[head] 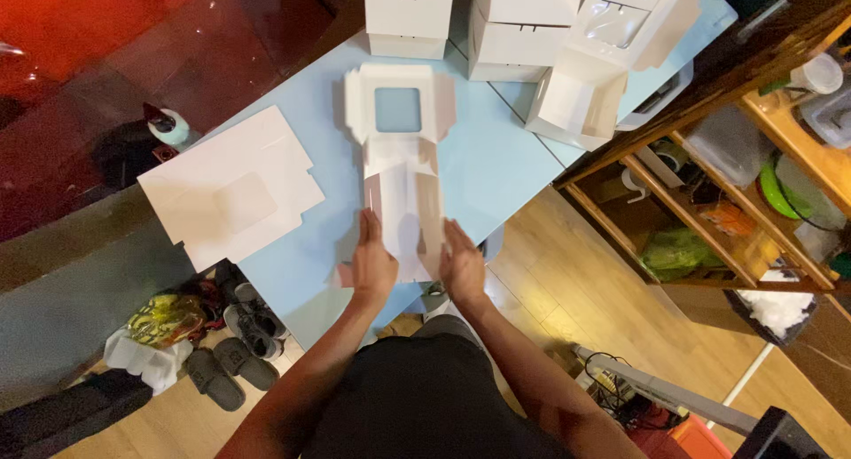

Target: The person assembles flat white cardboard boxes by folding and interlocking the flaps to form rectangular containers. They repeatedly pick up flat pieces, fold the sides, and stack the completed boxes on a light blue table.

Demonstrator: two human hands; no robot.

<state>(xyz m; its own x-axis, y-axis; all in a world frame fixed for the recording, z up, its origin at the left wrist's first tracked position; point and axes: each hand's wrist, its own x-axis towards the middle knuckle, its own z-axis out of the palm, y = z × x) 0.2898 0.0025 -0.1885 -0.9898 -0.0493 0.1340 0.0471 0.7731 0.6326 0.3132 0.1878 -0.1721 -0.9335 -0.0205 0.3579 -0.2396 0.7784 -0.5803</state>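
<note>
Pale blue rectangular table (pixel 496 166) carrying white cardboard items. Flat white cardboard box blank with a square window cut-out (pixel 401 162) lies lengthwise at the table's centre, near edge toward the person. Left hand (pixel 372 262) and right hand (pixel 462 266) press its side flaps inward, fingers extended, grip flat against the card. A second flat blank (pixel 232 188) lies left; assembled white boxes (pixel 461 20) stand beyond.

light blue table (pixel 496 162) on wood floor (pixel 567 290) — open wooden shelf (pixel 709 157) beside it.
</note>
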